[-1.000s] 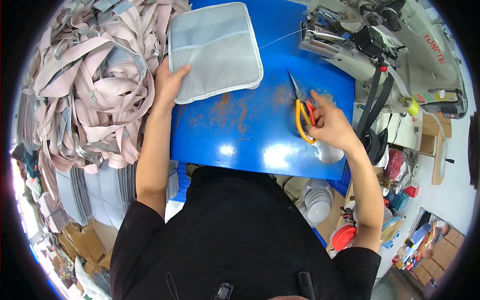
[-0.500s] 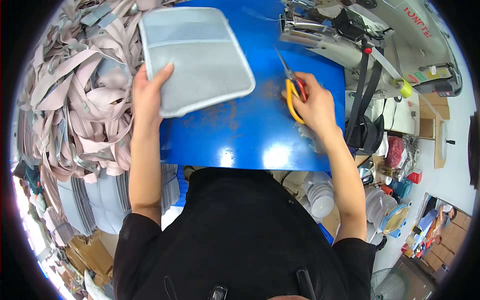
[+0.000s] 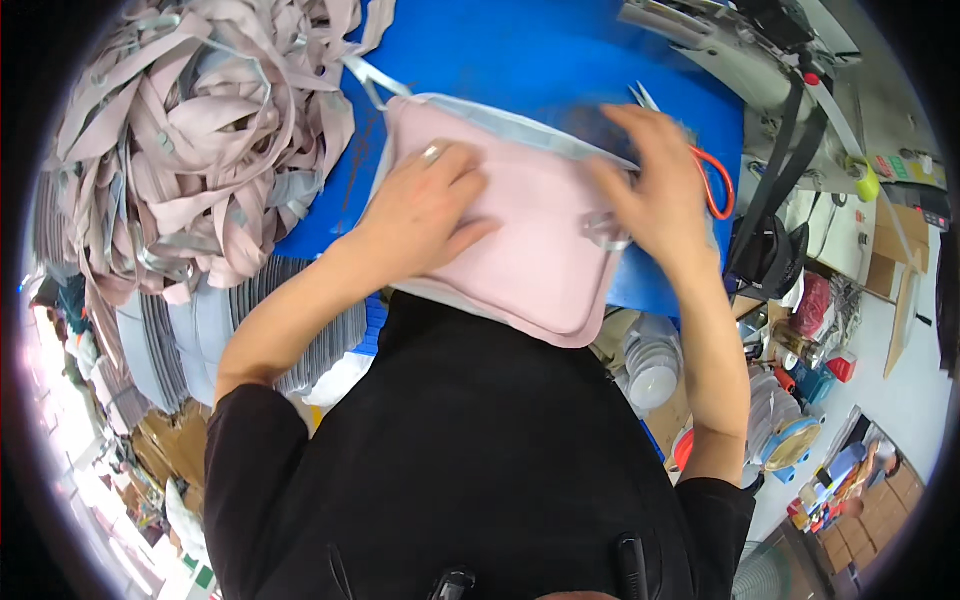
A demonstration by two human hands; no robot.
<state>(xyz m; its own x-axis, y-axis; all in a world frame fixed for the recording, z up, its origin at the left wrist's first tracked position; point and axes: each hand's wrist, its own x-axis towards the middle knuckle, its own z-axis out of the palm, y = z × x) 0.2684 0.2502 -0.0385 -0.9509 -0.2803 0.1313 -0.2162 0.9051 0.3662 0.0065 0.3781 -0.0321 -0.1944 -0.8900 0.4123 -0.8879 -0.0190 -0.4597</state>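
A flat, rectangular padded pouch (image 3: 535, 215), pink on its upper face with a pale grey edge, lies slanted over the blue table's front edge. My left hand (image 3: 415, 210) rests on its left part, fingers bent but apart. Over its right end is my right hand (image 3: 655, 185), slightly blurred, thumb and fingers spread with nothing visibly gripped. A small shiny loop (image 3: 606, 231) shows at the right edge below that hand. From the far left corner sticks out a pale strap (image 3: 368, 78). Scissors with a red handle (image 3: 716, 185) lie on the table, partly hidden behind my right hand.
Pink-grey fabric strips (image 3: 190, 140) are heaped at the left. Below them stand stacks of grey panels (image 3: 190, 345). A sewing machine (image 3: 770, 40) occupies the far right, with black straps (image 3: 775, 160) hanging down. White spools (image 3: 652, 375) sit below the table's right front.
My right hand has let go of the scissors, which now lie on the table. Instead of the raised grey face, a pink face lies under both hands, nearer my body.
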